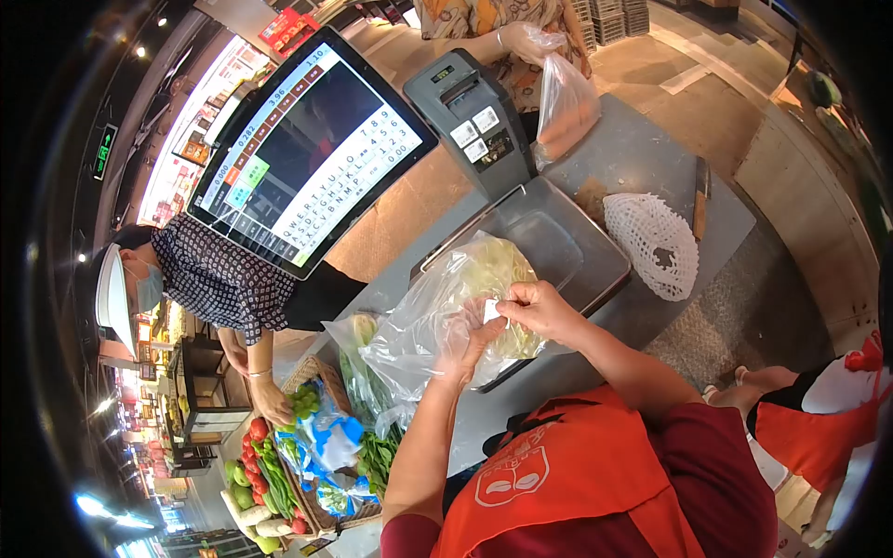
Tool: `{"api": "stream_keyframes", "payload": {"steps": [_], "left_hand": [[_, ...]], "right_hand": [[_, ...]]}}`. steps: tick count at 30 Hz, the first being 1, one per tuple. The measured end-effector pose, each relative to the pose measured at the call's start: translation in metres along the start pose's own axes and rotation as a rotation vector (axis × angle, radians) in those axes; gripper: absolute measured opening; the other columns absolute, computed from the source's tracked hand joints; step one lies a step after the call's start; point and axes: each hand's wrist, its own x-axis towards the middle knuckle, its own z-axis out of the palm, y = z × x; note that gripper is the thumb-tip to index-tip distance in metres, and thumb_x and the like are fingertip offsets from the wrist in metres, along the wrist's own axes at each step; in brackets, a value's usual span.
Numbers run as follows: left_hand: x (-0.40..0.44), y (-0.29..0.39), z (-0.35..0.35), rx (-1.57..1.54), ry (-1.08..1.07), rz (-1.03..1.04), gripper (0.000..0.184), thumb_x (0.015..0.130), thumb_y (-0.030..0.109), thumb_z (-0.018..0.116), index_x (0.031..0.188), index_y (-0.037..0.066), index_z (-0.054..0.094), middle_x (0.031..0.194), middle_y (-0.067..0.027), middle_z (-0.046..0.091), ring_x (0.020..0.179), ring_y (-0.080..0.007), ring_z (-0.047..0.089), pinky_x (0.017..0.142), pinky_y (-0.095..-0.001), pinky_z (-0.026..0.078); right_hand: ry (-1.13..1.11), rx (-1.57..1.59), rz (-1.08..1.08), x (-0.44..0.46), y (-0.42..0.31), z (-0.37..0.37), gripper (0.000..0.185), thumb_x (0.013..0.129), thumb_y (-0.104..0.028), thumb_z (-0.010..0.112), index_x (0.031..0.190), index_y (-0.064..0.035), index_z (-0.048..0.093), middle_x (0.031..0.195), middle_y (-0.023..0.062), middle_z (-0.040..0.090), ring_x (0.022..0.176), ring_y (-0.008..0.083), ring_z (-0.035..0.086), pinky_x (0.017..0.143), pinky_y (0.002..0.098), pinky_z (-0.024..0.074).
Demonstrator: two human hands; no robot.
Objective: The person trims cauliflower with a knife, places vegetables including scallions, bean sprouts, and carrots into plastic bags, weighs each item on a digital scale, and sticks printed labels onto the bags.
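Observation:
A clear plastic bag holding a pale green leafy vegetable, which looks like cabbage, lies over the near side of the scale's tray. My left hand is closed on the bag's plastic, its thumb beside a small white label. From the right, my right hand pinches at the label's edge with thumb and forefinger. The two hands nearly touch over the bag. Some of my left fingers are hidden by the plastic.
A touchscreen and label printer stand behind the tray. White foam netting and a knife lie at right. At left, a person's hand reaches over vegetable baskets; another person holds a bag.

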Motion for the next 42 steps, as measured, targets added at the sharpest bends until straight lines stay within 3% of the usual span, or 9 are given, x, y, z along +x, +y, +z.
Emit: {"api": "stream_keyframes", "payload": {"steps": [11, 15, 20, 28, 31, 33, 36, 39, 42], "left_hand": [[-0.019, 0.005, -0.025, 0.024, 0.082, -0.061, 0.03, 0.078, 0.004, 0.063, 0.106, -0.003, 0.056, 0.09, -0.004, 0.061, 0.085, -0.0126, 0.056, 0.075, -0.0239, 0.045], [-0.036, 0.021, -0.022, 0.109, 0.221, 0.03, 0.021, 0.081, 0.006, 0.061, 0.099, -0.004, 0.058, 0.088, -0.0044, 0.061, 0.084, -0.013, 0.057, 0.075, -0.0242, 0.045], [-0.074, 0.093, -0.008, 0.443, 0.287, 0.284, 0.012, 0.083, 0.009, 0.06, 0.086, -0.003, 0.061, 0.077, -0.0058, 0.061, 0.071, -0.0121, 0.056, 0.064, -0.0258, 0.046], [-0.097, 0.161, 0.049, 0.759, 0.205, 0.758, 0.018, 0.073, 0.004, 0.065, 0.089, -0.003, 0.063, 0.092, -0.014, 0.064, 0.085, -0.0225, 0.062, 0.076, -0.0299, 0.047], [-0.102, 0.164, 0.042, 0.552, 0.245, 0.905, 0.023, 0.07, 0.008, 0.069, 0.09, -0.003, 0.063, 0.097, -0.0163, 0.062, 0.092, -0.0241, 0.06, 0.082, -0.0321, 0.045], [-0.098, 0.158, 0.031, 0.401, 0.258, 0.845, 0.022, 0.073, 0.011, 0.07, 0.088, -0.003, 0.062, 0.095, -0.015, 0.062, 0.089, -0.0226, 0.058, 0.081, -0.0317, 0.045], [-0.075, 0.146, 0.02, 0.232, 0.237, 0.609, 0.02, 0.08, 0.01, 0.064, 0.096, -0.001, 0.059, 0.096, -0.0103, 0.061, 0.09, -0.0169, 0.055, 0.08, -0.0285, 0.042], [-0.039, 0.132, 0.022, 0.123, 0.161, 0.384, 0.032, 0.081, 0.01, 0.062, 0.11, 0.0, 0.053, 0.104, -0.0097, 0.058, 0.096, -0.0164, 0.053, 0.084, -0.0288, 0.041], [0.012, 0.122, 0.031, 0.223, 0.111, 0.355, 0.049, 0.079, 0.014, 0.064, 0.121, -0.001, 0.045, 0.116, -0.0121, 0.052, 0.107, -0.0202, 0.049, 0.09, -0.0319, 0.038]], "right_hand": [[0.45, 0.022, -0.031, 0.018, -0.008, -0.055, 0.018, 0.081, -0.016, 0.064, 0.076, -0.0023, 0.053, 0.066, 0.001, 0.056, 0.055, 0.0054, 0.05, 0.048, 0.0223, 0.0412], [0.154, -0.074, -0.32, 0.006, -0.043, -0.04, 0.024, 0.08, -0.016, 0.064, 0.096, -0.0023, 0.053, 0.081, 0.0034, 0.057, 0.069, 0.0082, 0.054, 0.061, 0.0216, 0.0451], [0.011, -0.744, -0.819, -0.016, -0.079, 0.044, 0.06, 0.071, -0.02, 0.07, 0.122, -0.0066, 0.041, 0.11, 0.0155, 0.055, 0.09, 0.0302, 0.058, 0.077, 0.0371, 0.0489], [-0.083, -0.269, -0.629, 0.019, -0.111, -0.014, 0.019, 0.07, -0.01, 0.064, 0.088, -0.0038, 0.058, 0.081, 0.0078, 0.06, 0.074, 0.0194, 0.058, 0.068, 0.0316, 0.0456], [0.295, 0.005, -0.636, 0.028, -0.163, -0.07, 0.014, 0.078, -0.008, 0.057, 0.09, -0.0009, 0.06, 0.08, 0.0037, 0.061, 0.074, 0.0127, 0.055, 0.07, 0.0269, 0.0449], [0.592, -0.085, -0.226, 0.01, -0.218, -0.11, 0.021, 0.081, -0.02, 0.056, 0.083, -0.0005, 0.061, 0.071, 0.0025, 0.059, 0.065, 0.0115, 0.054, 0.059, 0.0286, 0.0438], [0.778, -0.465, -0.269, 0.003, -0.278, -0.158, 0.024, 0.082, -0.022, 0.053, 0.085, 0.0002, 0.061, 0.071, 0.0011, 0.058, 0.063, 0.0123, 0.052, 0.058, 0.0276, 0.0415], [0.719, -0.24, -0.614, 0.03, -0.273, -0.201, 0.023, 0.085, -0.023, 0.052, 0.092, -0.002, 0.06, 0.078, 0.0016, 0.058, 0.07, 0.0113, 0.051, 0.063, 0.0262, 0.041], [0.587, -0.395, -0.465, 0.056, -0.251, -0.272, 0.055, 0.084, -0.042, 0.055, 0.118, 0.0004, 0.047, 0.106, 0.0032, 0.055, 0.089, 0.0131, 0.05, 0.074, 0.027, 0.0421]]}}
